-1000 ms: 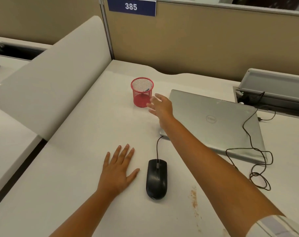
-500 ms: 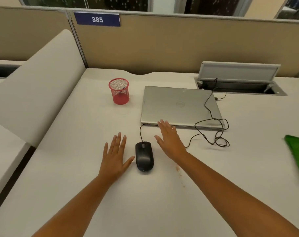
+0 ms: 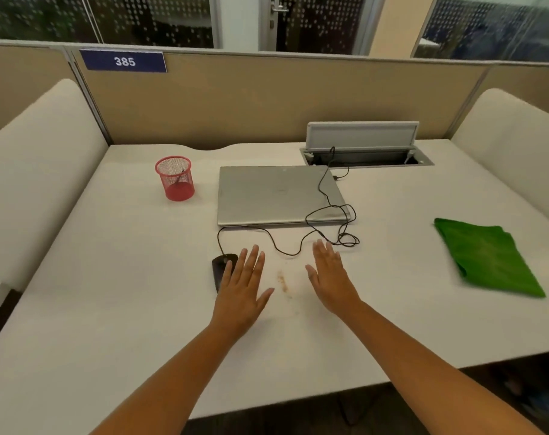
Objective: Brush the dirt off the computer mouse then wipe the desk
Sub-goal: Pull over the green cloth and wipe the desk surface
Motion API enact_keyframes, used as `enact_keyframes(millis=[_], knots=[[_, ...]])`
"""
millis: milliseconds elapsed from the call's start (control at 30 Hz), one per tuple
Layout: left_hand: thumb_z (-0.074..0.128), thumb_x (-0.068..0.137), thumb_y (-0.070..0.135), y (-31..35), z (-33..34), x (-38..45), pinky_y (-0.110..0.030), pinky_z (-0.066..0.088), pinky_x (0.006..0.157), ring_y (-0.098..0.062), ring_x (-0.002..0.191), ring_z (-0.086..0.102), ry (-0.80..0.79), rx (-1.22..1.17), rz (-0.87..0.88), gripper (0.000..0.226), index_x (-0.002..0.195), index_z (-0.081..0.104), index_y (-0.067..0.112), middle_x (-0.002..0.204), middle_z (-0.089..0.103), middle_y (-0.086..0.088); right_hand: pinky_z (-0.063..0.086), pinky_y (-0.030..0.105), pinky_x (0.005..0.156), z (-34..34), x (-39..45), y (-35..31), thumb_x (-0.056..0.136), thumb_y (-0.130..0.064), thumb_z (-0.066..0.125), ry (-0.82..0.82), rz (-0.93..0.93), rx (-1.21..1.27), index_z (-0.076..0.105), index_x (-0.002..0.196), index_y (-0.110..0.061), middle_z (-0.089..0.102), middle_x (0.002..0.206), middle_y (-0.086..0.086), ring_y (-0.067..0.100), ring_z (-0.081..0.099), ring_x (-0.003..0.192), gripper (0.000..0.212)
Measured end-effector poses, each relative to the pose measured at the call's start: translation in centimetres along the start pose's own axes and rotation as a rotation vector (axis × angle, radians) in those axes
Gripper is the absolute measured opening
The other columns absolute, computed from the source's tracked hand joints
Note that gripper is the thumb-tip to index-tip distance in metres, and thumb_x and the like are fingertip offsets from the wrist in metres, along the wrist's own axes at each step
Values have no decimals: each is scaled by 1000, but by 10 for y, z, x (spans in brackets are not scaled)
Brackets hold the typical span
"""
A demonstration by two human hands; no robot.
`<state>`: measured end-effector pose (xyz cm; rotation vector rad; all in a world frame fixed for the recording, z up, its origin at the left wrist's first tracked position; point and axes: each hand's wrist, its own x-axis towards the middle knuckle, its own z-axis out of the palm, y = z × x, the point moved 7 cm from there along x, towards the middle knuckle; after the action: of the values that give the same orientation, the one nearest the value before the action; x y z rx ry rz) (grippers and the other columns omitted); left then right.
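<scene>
A closed silver laptop [image 3: 278,194] lies flat at the centre of the view, with a thin black cable [image 3: 331,215] looping over its corner at 4 o'clock and coiling just beyond it. At 9 o'clock from the laptop stands an upright red mesh cup [image 3: 175,178] with a dark pen [image 3: 178,177] leaning inside. At 1 o'clock an open cable hatch [image 3: 362,136] tilts up before the tan partition [image 3: 267,98], which carries a blue sign [image 3: 123,61] reading 385 at 11 o'clock.
</scene>
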<state>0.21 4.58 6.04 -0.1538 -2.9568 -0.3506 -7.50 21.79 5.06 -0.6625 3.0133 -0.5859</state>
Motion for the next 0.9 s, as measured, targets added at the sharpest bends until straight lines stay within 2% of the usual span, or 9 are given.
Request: enact_keyframes(millis=[100, 367, 533, 667, 767, 900], knots=[[2, 89, 60, 15, 13, -6, -39, -6, 114, -17, 139, -19, -30, 3, -2, 70, 143, -11, 19, 152, -16, -1, -10, 28, 113, -5, -16, 32, 100, -32, 26, -7, 53, -30, 1, 145, -9, -1, 156, 7, 19, -9, 143, 57], [-13, 81, 63, 61, 43, -8, -34, -15, 112, -13, 133, -32, -124, 13, -4, 71, 138, -25, 22, 147, -30, 1, -8, 27, 114, -8, -44, 89, 100, -31, 26, -35, 57, -38, 3, 146, -9, 3, 156, 7, 18, -6, 143, 56], [-6, 83, 62, 95, 57, 3, -33, -15, 111, -14, 133, -32, -149, 13, -17, 70, 137, -27, 23, 145, -33, 2, -7, 27, 113, -21, -53, 122, 99, -32, 31, 3, 25, -44, 3, 146, -11, 4, 156, 6, 19, -3, 144, 58], [2, 86, 60, 127, 62, 14, -28, -18, 110, -11, 134, -28, -131, -51, 26, 69, 140, -20, 22, 148, -27, 3, -4, 28, 114, -38, -65, 160, 96, -34, 40, 22, 3, -44, 3, 145, -15, 9, 156, 4, 18, 3, 144, 64], [1, 86, 60, 147, 66, 25, -26, -19, 109, -8, 133, -29, -113, -52, 40, 70, 140, -21, 21, 148, -27, 4, 0, 33, 115, -56, -70, 199, 95, -34, 45, 70, 83, -67, 9, 145, -13, 13, 155, 9, 23, 7, 143, 65], [1, 86, 60, 170, 75, 38, -27, -19, 109, -10, 134, -29, -121, -36, 52, 70, 140, -21, 21, 147, -28, 4, 5, 41, 117, -81, -71, 254, 96, -30, 41, 159, 299, -170, 10, 146, -11, 12, 153, 20, 32, 7, 143, 62]])
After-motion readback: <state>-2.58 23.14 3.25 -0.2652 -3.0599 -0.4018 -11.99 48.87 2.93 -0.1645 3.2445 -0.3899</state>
